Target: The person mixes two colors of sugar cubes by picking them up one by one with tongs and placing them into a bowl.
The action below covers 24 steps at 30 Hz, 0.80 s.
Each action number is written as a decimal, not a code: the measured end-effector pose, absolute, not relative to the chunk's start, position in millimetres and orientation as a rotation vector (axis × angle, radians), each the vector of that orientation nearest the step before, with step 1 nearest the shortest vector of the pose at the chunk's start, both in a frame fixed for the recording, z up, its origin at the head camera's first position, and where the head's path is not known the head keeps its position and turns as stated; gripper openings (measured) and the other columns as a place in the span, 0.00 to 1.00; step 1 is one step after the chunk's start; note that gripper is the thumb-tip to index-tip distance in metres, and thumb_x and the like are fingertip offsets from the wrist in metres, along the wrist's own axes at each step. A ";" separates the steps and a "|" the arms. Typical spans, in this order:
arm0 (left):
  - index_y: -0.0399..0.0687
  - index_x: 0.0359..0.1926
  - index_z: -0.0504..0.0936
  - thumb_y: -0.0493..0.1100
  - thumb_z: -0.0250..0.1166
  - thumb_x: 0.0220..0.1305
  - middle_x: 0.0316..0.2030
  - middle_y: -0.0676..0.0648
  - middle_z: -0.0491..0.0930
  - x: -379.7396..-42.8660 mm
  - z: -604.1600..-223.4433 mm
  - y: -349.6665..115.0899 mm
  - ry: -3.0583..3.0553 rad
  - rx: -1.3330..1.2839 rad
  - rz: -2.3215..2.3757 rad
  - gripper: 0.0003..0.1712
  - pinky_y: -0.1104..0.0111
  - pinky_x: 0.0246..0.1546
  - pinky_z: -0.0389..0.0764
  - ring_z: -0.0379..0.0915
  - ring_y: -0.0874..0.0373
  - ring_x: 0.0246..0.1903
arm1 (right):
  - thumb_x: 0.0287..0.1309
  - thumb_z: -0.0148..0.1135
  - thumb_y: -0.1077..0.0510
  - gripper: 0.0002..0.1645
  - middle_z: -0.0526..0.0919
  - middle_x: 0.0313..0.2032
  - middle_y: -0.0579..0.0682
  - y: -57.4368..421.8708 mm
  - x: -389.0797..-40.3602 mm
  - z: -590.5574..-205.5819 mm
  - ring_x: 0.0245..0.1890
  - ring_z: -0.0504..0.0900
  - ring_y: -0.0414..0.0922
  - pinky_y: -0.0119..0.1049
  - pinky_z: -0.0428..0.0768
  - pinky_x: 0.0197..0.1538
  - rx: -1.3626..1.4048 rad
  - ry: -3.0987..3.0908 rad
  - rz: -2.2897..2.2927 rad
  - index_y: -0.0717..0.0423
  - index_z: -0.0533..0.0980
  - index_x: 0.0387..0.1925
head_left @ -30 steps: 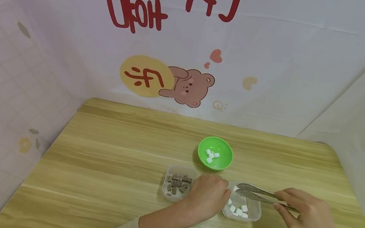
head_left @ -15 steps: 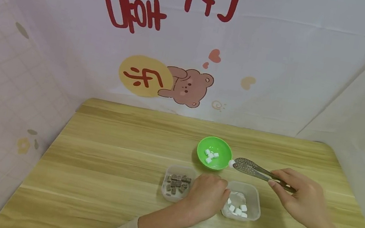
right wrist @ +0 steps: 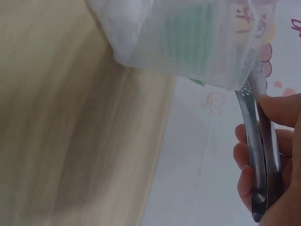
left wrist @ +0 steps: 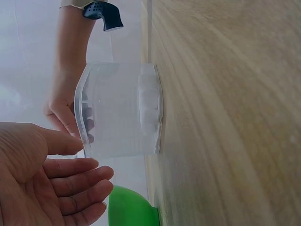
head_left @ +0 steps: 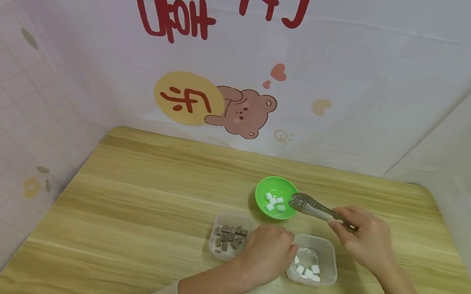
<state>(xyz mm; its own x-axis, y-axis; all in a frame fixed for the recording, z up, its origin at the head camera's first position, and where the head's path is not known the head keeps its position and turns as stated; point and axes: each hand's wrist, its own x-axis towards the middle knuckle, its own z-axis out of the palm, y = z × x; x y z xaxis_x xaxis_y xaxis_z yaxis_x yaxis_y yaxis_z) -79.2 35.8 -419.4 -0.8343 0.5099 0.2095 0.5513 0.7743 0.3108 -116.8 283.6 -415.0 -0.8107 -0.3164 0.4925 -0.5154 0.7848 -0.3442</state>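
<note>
A wooden bench (head_left: 137,213) carries a clear container (head_left: 329,262), a green bowl (head_left: 263,189) beyond.
The left hand (head_left: 268,252), on the bowl's near side, pinches the container's rim; to its right, the right hand (head_left: 366,239) grips metal tongs (head_left: 311,210), tips over the bowl's edge beside white cubes (head_left: 273,201).

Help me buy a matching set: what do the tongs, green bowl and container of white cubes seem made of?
Tongs: probably stainless steel, from the grey metallic sheen. Green bowl: likely plastic, glossy, with small highlights inside. Container: apparently plastic, translucent and slightly cloudy, since the white cubes show through its wall.
</note>
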 end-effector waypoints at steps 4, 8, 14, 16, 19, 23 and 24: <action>0.54 0.16 0.75 0.46 0.68 0.70 0.16 0.57 0.70 -78.6 -419.5 36.2 -2.841 -0.856 -0.567 0.23 0.69 0.23 0.70 0.70 0.63 0.19 | 0.48 0.78 0.64 0.16 0.90 0.37 0.49 288.9 -113.5 -414.4 0.28 0.82 0.32 0.24 0.75 0.29 0.624 -2.562 0.655 0.58 0.89 0.42; 0.54 0.15 0.74 0.45 0.68 0.69 0.15 0.57 0.69 -78.5 -420.1 36.3 -2.827 -0.858 -0.583 0.24 0.70 0.22 0.69 0.68 0.63 0.18 | 0.45 0.79 0.64 0.18 0.90 0.38 0.50 296.9 -106.8 -408.3 0.28 0.82 0.31 0.22 0.75 0.29 0.624 -2.542 0.646 0.57 0.89 0.42; 0.53 0.15 0.74 0.44 0.69 0.69 0.15 0.57 0.69 -78.7 -420.3 36.4 -2.822 -0.860 -0.602 0.24 0.70 0.21 0.68 0.66 0.64 0.17 | 0.40 0.79 0.66 0.21 0.88 0.35 0.47 311.1 -94.6 -402.4 0.29 0.79 0.27 0.20 0.75 0.30 0.654 -2.483 0.675 0.55 0.89 0.41; 0.53 0.15 0.74 0.45 0.68 0.69 0.15 0.57 0.69 -78.6 -420.5 36.3 -2.829 -0.855 -0.598 0.24 0.70 0.22 0.69 0.67 0.63 0.18 | 0.38 0.79 0.68 0.22 0.88 0.35 0.46 314.9 -90.3 -399.9 0.30 0.78 0.25 0.19 0.76 0.31 0.666 -2.474 0.686 0.55 0.89 0.41; 0.53 0.15 0.75 0.45 0.68 0.69 0.15 0.57 0.70 -78.6 -421.3 36.2 -2.835 -0.851 -0.594 0.23 0.70 0.22 0.69 0.68 0.63 0.18 | 0.36 0.78 0.69 0.24 0.88 0.36 0.45 320.6 -84.4 -396.0 0.31 0.78 0.23 0.18 0.78 0.33 0.704 -2.462 0.701 0.55 0.88 0.41; 0.53 0.15 0.75 0.45 0.68 0.69 0.15 0.56 0.70 -78.1 -421.0 36.1 -2.837 -0.846 -0.595 0.23 0.70 0.22 0.70 0.69 0.63 0.18 | 0.33 0.79 0.69 0.25 0.88 0.37 0.44 327.3 -77.6 -391.2 0.31 0.80 0.25 0.20 0.79 0.32 0.769 -2.456 0.688 0.54 0.88 0.41; 0.52 0.15 0.75 0.45 0.69 0.69 0.15 0.56 0.70 -78.1 -421.3 36.2 -2.836 -0.846 -0.597 0.23 0.70 0.22 0.70 0.69 0.62 0.18 | 0.32 0.79 0.68 0.25 0.89 0.37 0.44 328.7 -76.2 -390.2 0.31 0.81 0.25 0.20 0.79 0.32 0.780 -2.457 0.680 0.54 0.89 0.41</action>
<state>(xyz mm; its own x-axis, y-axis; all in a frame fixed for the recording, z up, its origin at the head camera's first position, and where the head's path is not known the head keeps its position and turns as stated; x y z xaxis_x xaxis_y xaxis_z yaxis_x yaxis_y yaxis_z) -78.1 36.2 -421.3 -0.8362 0.5001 0.2250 0.5484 0.7658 0.3359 -76.2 328.7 -390.2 -0.7272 -0.3929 0.5628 -0.6263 0.7153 -0.3099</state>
